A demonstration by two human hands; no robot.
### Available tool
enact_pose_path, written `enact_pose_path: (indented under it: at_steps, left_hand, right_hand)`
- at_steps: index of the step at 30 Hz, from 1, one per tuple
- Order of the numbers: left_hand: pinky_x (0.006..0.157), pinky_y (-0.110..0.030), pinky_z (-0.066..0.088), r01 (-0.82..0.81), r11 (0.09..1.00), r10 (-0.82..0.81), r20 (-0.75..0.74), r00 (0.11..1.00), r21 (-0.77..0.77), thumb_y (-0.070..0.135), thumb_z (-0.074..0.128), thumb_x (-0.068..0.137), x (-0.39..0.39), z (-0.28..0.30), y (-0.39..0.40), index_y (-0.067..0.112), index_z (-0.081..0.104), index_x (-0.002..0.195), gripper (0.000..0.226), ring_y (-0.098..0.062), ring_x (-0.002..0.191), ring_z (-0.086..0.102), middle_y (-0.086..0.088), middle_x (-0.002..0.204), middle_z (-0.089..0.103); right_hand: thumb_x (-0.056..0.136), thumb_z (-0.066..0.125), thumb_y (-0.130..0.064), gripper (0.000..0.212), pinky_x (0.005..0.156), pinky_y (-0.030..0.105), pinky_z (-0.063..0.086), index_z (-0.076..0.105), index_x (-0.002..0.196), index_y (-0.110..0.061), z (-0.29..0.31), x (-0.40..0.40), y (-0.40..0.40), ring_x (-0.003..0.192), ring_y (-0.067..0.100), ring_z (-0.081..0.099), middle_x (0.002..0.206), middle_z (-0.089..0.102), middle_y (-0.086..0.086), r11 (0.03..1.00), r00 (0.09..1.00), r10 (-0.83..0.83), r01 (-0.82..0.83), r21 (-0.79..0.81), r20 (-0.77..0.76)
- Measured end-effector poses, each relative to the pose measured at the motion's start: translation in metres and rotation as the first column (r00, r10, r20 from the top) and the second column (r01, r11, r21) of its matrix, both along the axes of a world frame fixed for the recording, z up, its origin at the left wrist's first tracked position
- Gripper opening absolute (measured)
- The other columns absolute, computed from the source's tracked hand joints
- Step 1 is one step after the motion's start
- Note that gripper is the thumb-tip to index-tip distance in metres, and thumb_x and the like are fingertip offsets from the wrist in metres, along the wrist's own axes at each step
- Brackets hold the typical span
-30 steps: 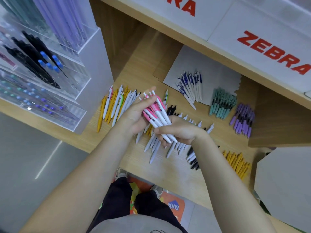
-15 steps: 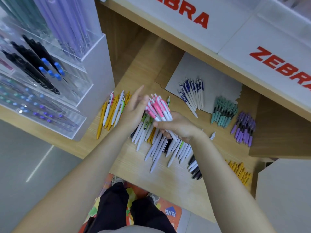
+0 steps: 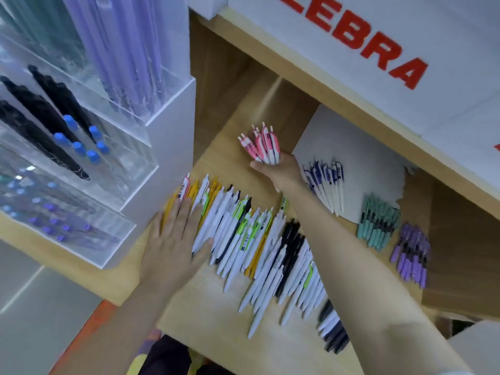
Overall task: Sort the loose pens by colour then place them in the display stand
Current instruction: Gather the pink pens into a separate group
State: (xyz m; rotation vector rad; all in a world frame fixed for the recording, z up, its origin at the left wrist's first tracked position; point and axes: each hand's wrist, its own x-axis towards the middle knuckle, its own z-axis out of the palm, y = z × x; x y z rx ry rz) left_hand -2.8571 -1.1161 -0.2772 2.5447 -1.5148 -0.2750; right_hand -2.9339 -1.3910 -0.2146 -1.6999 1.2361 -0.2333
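My right hand point(image 3: 278, 173) grips a bunch of pink-and-white pens point(image 3: 263, 143), held over the far part of the wooden shelf point(image 3: 213, 299). My left hand point(image 3: 176, 236) lies flat with straight fingers on the left end of the mixed loose pens point(image 3: 259, 239), over the yellow ones point(image 3: 173, 204). Sorted groups lie to the right: blue-and-white pens point(image 3: 328, 182) on a white sheet, teal pens point(image 3: 377, 223) and purple pens point(image 3: 412, 253). The clear acrylic display stand point(image 3: 81, 131) stands at left, holding black, blue-tipped and lilac pens.
White boards with red ZEBRA lettering point(image 3: 359, 36) overhang the back of the shelf. A wooden partition point(image 3: 460, 239) bounds the right side. More black and white pens point(image 3: 331, 331) lie near the front edge. The floor and my feet show below.
My right hand has carried the pink pens away from my left hand toward the back of the shelf. My left hand has let go and dropped flat onto the loose pens.
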Motion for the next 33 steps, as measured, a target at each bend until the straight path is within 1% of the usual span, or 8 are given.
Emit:
enact_pose_path:
  at_steps: [2, 8, 11, 13, 17, 22, 28, 33]
  left_hand:
    - [0.119, -0.053, 0.023, -0.004, 1.0, 0.004, 0.017, 1.0, -0.002, 0.058, 0.026, 0.098, -0.001, -0.001, 0.0, 0.01, 0.034, 0.155, 0.074, -0.027, 0.153, 0.019, -0.011, 0.162, 0.029]
    - [0.119, -0.051, 0.022, -0.002, 0.999, 0.004, 0.044, 0.999, -0.04, 0.057, 0.029, 0.099, 0.0, 0.0, -0.001, 0.011, 0.038, 0.153, 0.072, -0.028, 0.152, 0.023, -0.011, 0.16, 0.034]
    - [0.119, -0.051, 0.022, 0.004, 0.999, 0.0, 0.061, 0.998, -0.053, 0.057, 0.03, 0.099, 0.0, -0.001, -0.001, 0.01, 0.038, 0.153, 0.072, -0.028, 0.151, 0.024, -0.012, 0.16, 0.034]
    - [0.119, -0.051, 0.022, 0.009, 0.998, -0.005, 0.068, 0.998, -0.062, 0.056, 0.031, 0.099, 0.0, -0.001, -0.001, 0.009, 0.039, 0.152, 0.072, -0.028, 0.151, 0.025, -0.013, 0.16, 0.035]
    - [0.119, -0.052, 0.022, 0.008, 0.998, -0.003, 0.071, 0.997, -0.066, 0.056, 0.031, 0.099, -0.001, -0.002, -0.001, 0.009, 0.04, 0.152, 0.071, -0.029, 0.151, 0.026, -0.013, 0.159, 0.035]
    - [0.119, -0.053, 0.024, 0.002, 0.997, 0.002, 0.059, 0.998, -0.072, 0.056, 0.032, 0.098, -0.001, -0.003, -0.001, 0.009, 0.04, 0.152, 0.072, -0.028, 0.151, 0.026, -0.013, 0.159, 0.035]
    - [0.118, -0.053, 0.024, 0.003, 0.996, 0.003, 0.061, 0.998, -0.085, 0.056, 0.031, 0.098, -0.001, -0.002, -0.001, 0.008, 0.04, 0.152, 0.072, -0.029, 0.15, 0.027, -0.013, 0.159, 0.035]
    - [0.12, -0.052, 0.02, 0.012, 0.998, -0.009, 0.053, 0.999, -0.058, 0.057, 0.028, 0.099, -0.001, -0.003, -0.001, 0.009, 0.036, 0.154, 0.073, -0.028, 0.151, 0.023, -0.013, 0.161, 0.032]
  right_hand:
    - [0.081, 0.081, -0.023, 0.02, 0.051, 0.006, 0.04, 0.066, 0.091, -0.017, -0.01, 0.015, -0.005, 0.068, -0.002, 0.057, 0.078, 0.063, -0.012, 0.998, 0.999, 0.05, -0.051, -0.039, -0.02]
    - [0.08, 0.08, -0.032, 0.034, 0.059, 0.02, 0.04, 0.07, 0.102, -0.007, -0.027, 0.048, -0.012, 0.086, 0.016, 0.066, 0.092, 0.067, 0.001, 0.97, 0.979, 0.104, -0.139, -0.199, -0.178]
    - [0.078, 0.079, -0.046, 0.055, 0.082, 0.026, 0.04, 0.062, 0.117, -0.01, -0.028, 0.052, -0.015, 0.108, 0.024, 0.055, 0.117, 0.057, 0.008, 0.891, 0.942, 0.109, -0.234, -0.389, -0.316]
    - [0.076, 0.077, -0.052, 0.071, 0.101, 0.033, 0.031, 0.052, 0.13, -0.012, -0.03, 0.049, -0.015, 0.126, 0.03, 0.041, 0.136, 0.045, 0.014, 0.842, 0.919, 0.121, -0.295, -0.452, -0.375]
    - [0.078, 0.07, -0.061, 0.081, 0.107, 0.039, 0.024, 0.046, 0.14, -0.015, -0.039, 0.041, -0.011, 0.134, 0.032, 0.034, 0.145, 0.041, 0.014, 0.787, 0.9, 0.18, -0.374, -0.49, -0.396]
    - [0.094, 0.041, -0.066, 0.083, 0.119, 0.042, 0.012, 0.023, 0.155, -0.013, -0.045, 0.038, -0.006, 0.149, 0.024, 0.017, 0.16, 0.027, 0.008, 0.724, 0.85, 0.29, -0.495, -0.48, -0.44]
    - [0.099, 0.034, -0.06, 0.076, 0.121, 0.038, 0.005, 0.012, 0.157, -0.016, -0.042, 0.033, 0.001, 0.152, 0.02, 0.006, 0.165, 0.013, 0.002, 0.664, 0.774, 0.349, -0.603, -0.443, -0.529]
    - [0.099, 0.034, -0.06, 0.077, 0.122, 0.042, 0.004, 0.011, 0.158, -0.016, -0.033, 0.034, 0.008, 0.152, 0.02, 0.005, 0.165, 0.013, 0.003, 0.694, 0.785, 0.359, -0.586, -0.417, -0.505]
